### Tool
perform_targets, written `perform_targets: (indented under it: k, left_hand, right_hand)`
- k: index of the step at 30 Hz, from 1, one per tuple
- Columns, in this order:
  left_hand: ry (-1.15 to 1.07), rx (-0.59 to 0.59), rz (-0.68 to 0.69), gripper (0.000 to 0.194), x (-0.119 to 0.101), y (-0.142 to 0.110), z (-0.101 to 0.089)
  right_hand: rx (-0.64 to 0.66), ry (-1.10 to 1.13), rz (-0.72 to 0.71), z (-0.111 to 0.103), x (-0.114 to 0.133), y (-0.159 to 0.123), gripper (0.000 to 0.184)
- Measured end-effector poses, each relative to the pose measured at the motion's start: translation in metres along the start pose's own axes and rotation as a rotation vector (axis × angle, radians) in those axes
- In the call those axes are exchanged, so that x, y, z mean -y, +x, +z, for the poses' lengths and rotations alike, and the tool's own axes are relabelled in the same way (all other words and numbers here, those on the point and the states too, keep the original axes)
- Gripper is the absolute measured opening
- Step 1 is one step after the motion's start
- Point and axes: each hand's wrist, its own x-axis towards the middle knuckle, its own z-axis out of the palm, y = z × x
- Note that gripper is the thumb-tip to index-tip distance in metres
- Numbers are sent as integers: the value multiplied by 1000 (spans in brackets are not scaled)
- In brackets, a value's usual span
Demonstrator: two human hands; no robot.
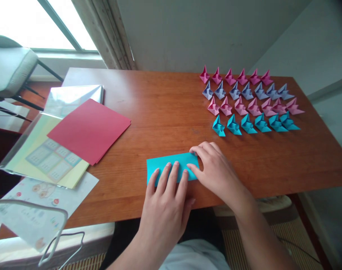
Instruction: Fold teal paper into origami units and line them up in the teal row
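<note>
A turquoise sheet of origami paper (pixel 171 157) lies near the front edge of the wooden table, folded into a long rectangle. My left hand (pixel 168 195) rests flat across its lower middle, fingers spread and fingertips pressing on the paper. At the paper's right end is my right hand (pixel 213 165), its thumb on the surface and its curled index finger at the top right corner. The underside of the paper and part of its lower edge are hidden by my hands.
Four rows of folded paper pieces stand at the back right: magenta (pixel 230 77), lavender (pixel 247 91), pink (pixel 254 107) and turquoise (pixel 248 124). Red paper sheets (pixel 89 131) overlap a yellow pack (pixel 75 182) on the left, above a printed sheet (pixel 83 187). A chair (pixel 13 71) stands by the window.
</note>
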Motion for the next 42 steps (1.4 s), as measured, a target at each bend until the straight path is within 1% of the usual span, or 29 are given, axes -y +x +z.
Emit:
perform_targets:
  k: [2,8,11,12,13,14,15,16,18,20,22,24,25,26,28,30,31,33,35,37,40,42]
  left_hand:
    - [-5,2,-1,49,0,-1,0]
    - [-22,-6,-1,47,2,0,-1]
    - [-53,-11,1,46,2,1,-1]
    - [-67,-17,0,45,2,1,-1]
    - [-84,-26,-3,44,2,0,-1]
    - [-102,-38,-4,42,2,0,-2]
    - [-124,-53,-2,41,2,0,-2]
    - [-149,-71,3,41,3,-1,-3]
    - [-211,-121,16,39,8,-1,-6]
    - [-281,-199,3,39,18,3,-11]
    - [-341,-314,-101,42,33,10,-17]
    - [-399,-387,-226,51,51,20,-21]
    - [-459,-366,-273,60,60,25,-22]
    - [-567,-324,-298,68,69,29,-23]
    - [-857,-190,-325,78,81,37,-23]
    - [-1042,-91,-373,81,88,43,-23]
    - [-1107,-73,-402,82,90,45,-22]
    - [-1196,-90,-464,79,90,47,-22]
    - [-1244,-142,-517,74,88,49,-22]
    - [-1231,-169,-543,60,86,49,-22]
    - [-1144,-171,-555,32,84,48,-21]
    - [-1094,-185,-562,25,82,47,-20]
  right_hand:
    - [10,22,0,0,-1,1,20]
    - [-3,69,7,-2,2,0,15]
    - [8,165,106,-1,3,-3,12]
    - [9,224,157,-1,2,-5,15]
    - [4,293,204,1,1,-6,21]
    - [-11,366,242,2,-1,-8,28]
    - [-30,435,266,3,-3,-10,31]
    - [-50,497,282,4,-4,-13,30]
    - [-76,604,299,5,-7,-18,21]
    - [-88,698,308,5,-10,-22,16]
    - [-104,770,307,4,-12,-25,17]
    - [-124,800,286,3,-15,-27,18]
    - [-132,807,270,3,-17,-27,19]
    - [-141,814,253,3,-18,-26,19]
    - [-165,842,228,3,-21,-23,20]
    - [-197,884,224,4,-22,-18,20]
    - [-212,910,226,5,-22,-16,20]
    - [-244,969,232,9,-22,-11,19]
    - [-280,1017,248,13,-21,-7,19]
    - [-318,1028,276,16,-21,-5,19]
    - [-347,1026,309,19,-20,-5,22]
    - [-355,1048,322,18,-20,-5,23]
